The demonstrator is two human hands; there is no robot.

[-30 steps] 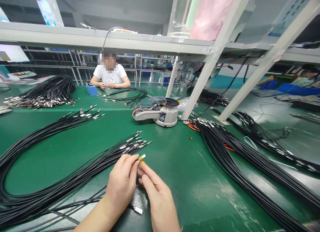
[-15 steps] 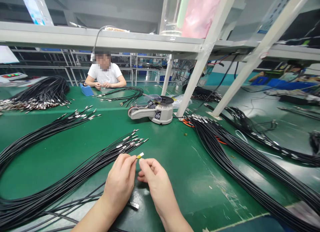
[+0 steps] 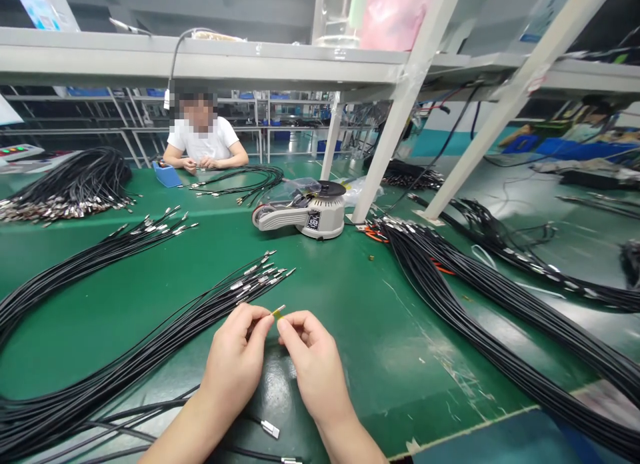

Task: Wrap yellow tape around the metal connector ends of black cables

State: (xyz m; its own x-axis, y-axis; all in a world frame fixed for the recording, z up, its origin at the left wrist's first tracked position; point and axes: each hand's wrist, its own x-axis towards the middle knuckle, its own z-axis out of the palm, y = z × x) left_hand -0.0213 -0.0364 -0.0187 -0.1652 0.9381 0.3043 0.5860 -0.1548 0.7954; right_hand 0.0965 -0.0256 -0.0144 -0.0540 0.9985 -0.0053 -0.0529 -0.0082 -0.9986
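Observation:
Between the thumb and finger of my left hand is a small silver cable connector, its tip pointing up and to the right. A thin piece of yellow tape lies against the connector. My right hand pinches the tape's near side, its other fingers curled. Both sets of fingertips almost meet, hiding most of the connector and its cable. Beneath my left forearm, loose black cables run out to a silver plug on the green table.
Black cable bundles lie left and right, metal ends pointing away from me. A round tape dispenser stands ahead, near a slanted white shelf post. Across the table sits a person in a white shirt, beside a blue holder.
The connector has turned in my left fingers and now shows a narrow side. My right fingertips have closed in on the yellow tape. The view has shifted slightly.

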